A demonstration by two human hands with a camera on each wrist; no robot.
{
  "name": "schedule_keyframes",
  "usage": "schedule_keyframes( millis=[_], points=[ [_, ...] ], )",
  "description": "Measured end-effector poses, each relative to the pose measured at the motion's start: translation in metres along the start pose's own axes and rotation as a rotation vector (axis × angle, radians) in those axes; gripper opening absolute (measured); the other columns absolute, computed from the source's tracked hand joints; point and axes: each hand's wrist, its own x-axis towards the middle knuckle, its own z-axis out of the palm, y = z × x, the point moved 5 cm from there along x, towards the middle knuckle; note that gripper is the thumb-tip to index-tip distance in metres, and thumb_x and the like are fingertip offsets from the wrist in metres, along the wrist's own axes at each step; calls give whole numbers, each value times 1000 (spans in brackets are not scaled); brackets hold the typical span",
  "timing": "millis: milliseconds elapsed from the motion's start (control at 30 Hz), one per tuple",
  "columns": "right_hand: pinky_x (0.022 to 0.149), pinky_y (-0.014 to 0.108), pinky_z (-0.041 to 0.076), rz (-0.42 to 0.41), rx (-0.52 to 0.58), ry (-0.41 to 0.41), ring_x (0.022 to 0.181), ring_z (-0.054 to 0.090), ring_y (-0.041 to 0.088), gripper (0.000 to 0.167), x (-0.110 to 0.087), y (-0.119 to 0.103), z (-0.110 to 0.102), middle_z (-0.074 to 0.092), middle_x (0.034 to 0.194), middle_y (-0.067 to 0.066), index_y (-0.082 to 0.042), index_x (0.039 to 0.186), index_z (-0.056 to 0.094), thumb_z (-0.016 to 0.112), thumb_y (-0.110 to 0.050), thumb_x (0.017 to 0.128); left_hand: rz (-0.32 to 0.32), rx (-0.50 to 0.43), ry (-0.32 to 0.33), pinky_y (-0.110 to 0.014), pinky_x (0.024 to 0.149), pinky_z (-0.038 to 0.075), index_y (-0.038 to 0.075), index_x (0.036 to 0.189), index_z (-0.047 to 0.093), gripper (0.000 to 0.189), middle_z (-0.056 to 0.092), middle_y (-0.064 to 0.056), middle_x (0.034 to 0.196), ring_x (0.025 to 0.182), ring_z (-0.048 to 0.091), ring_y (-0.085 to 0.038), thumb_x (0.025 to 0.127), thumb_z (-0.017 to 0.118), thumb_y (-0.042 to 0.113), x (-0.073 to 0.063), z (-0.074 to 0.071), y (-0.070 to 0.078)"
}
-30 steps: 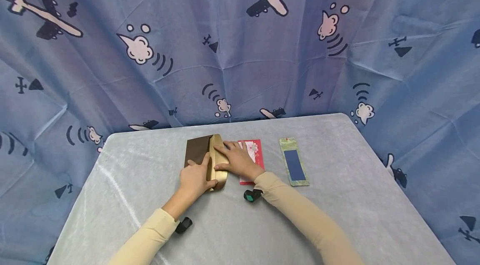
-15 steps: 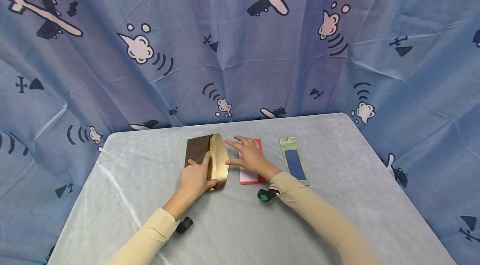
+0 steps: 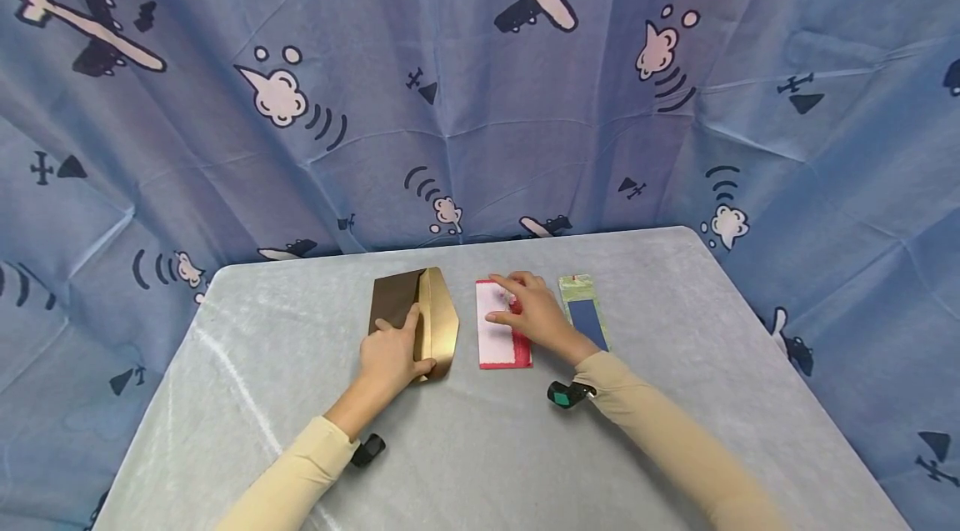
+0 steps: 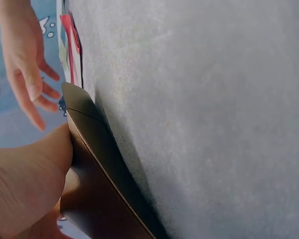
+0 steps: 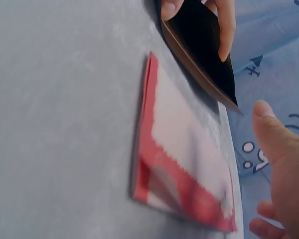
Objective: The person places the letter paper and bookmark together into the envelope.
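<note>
Resting on the gold-flapped envelope (image 3: 443,323) is your left hand (image 3: 385,354), thumb and index spread; right of the envelope, your right hand (image 3: 538,311), fingers parted, hovers above the red-and-white card (image 3: 496,344)

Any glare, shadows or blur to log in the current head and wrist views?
Head: soft sheen on the smooth gold flap of the dark brown envelope; left wrist: a dark shadow beside the envelope on the pale grey tabletop; right wrist: the flat red-and-white card looks soft, its fine print unclear.
</note>
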Motion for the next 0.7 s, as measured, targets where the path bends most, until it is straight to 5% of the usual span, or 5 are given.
schedule_keyframes(
  millis=[467, 700],
  points=[
    [82, 39, 45, 15, -15, 54, 99, 50, 26, 72, -10, 27, 1, 55, 112, 15, -17, 142, 56, 81, -43, 79, 6, 13, 1, -36, 44, 47, 19, 153, 37, 103, 61, -39, 124, 49, 59, -25, 70, 78, 66, 0, 1, 0],
    [81, 36, 43, 42, -81, 52, 100, 48, 25, 75, -14, 25, 6, 55, 110, 12, -19, 140, 58, 84, -46, 74, 6, 4, 1, -36, 43, 46, 20, 152, 38, 102, 61, -39, 124, 46, 55, -23, 70, 77, 66, -1, 1, 0]
  ],
)
